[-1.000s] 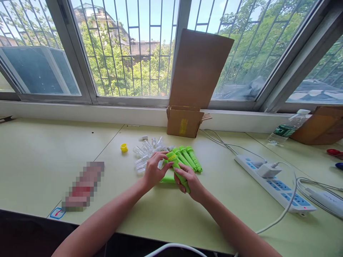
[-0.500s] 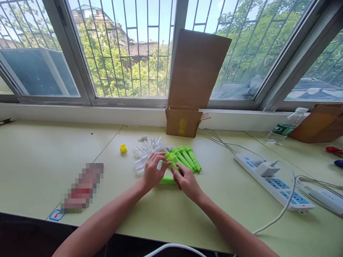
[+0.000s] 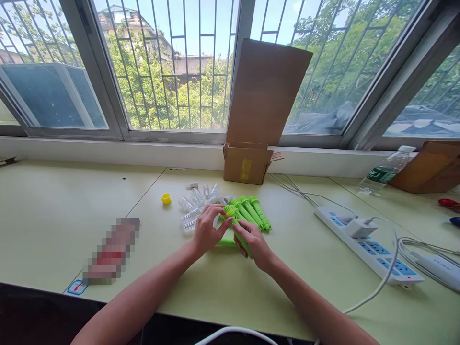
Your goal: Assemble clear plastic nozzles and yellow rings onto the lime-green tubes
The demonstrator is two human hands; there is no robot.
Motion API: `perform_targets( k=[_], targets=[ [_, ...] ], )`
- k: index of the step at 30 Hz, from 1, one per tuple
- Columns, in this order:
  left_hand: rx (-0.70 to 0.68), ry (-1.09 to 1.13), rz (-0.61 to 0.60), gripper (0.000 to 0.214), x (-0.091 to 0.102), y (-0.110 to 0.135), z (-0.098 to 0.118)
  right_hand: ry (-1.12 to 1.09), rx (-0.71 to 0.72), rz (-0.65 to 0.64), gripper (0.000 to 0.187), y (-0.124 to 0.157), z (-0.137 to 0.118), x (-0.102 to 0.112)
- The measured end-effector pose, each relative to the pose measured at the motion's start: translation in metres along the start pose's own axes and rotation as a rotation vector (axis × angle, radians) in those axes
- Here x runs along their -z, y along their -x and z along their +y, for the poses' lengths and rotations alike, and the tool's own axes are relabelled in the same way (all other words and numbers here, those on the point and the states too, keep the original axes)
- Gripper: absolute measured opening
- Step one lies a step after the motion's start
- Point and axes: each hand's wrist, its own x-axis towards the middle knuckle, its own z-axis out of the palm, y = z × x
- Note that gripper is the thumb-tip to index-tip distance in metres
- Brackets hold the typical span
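My right hand [image 3: 257, 244] is closed around the body of a green plastic tube [image 3: 243, 238], which slants up and to the left. At its upper end my left hand [image 3: 209, 228] pinches with thumb and fingers, where a bit of yellow [image 3: 229, 210] shows, partly hidden. Another green tube [image 3: 225, 242] lies crosswise on the table under the hands. Just beyond, several green tubes [image 3: 259, 213] with threaded ends lie side by side. Left of them is a loose heap of clear plastic cylinders [image 3: 189, 223], some behind my left fingers.
A small yellow ring-like part [image 3: 166, 199] sits left of the heap. An open cardboard box [image 3: 246, 165] stands against the window ledge. On the right are a power strip [image 3: 366, 247] with cables and a plastic bottle [image 3: 383, 172]. A blurred-out item [image 3: 111, 251] lies left.
My right hand has shifted its grip on the green tube, and more of the tube's lower body now shows. My left hand stays at the upper end.
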Motion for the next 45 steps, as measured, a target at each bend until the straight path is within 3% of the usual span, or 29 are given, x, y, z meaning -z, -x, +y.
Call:
perform_targets(
  k=[23,38,45],
  targets=[
    [0.031,0.024,-0.024,0.015,-0.0024,0.0008,-0.0014,-0.192,-0.147,-0.028,0.030,0.0004,-0.0028,0.0003],
    [0.021,0.011,-0.008,0.015,-0.0008,-0.0001,0.0007,-0.302,-0.170,-0.086,0.034,0.0007,-0.0038,0.0021],
    [0.013,0.111,-0.062,0.034,0.0003,0.0006,0.0027,-0.328,-0.153,-0.116,0.032,0.0000,-0.0044,0.0058]
  ],
)
